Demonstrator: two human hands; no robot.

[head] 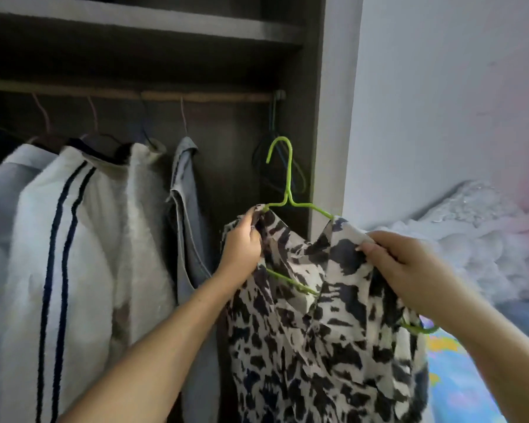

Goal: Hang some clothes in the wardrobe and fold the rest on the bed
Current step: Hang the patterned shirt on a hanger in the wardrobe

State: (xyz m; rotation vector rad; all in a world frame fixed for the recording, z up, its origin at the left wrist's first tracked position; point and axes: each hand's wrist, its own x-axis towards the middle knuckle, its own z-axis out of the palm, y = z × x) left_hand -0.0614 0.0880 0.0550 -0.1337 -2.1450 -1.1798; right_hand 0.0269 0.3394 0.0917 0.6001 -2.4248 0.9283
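Hands: left hand (242,239), right hand (400,267) grip patterned garment (318,331) | on green hanger (287,190)

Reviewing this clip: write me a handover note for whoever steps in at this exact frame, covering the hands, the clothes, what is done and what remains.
Left hand: grips the black-and-white patterned garment at one shoulder, by the green hanger.
Right hand: pinches the garment's other shoulder.
Garment: draped on the hanger, held in front of the wardrobe's right end; the hook is below the rail, not on it.
Done: a white fleece jacket with dark stripes and a grey garment hang on the rail.
Left: seat the shoulders, hook the hanger on the rail, then fold the rest on the bed.
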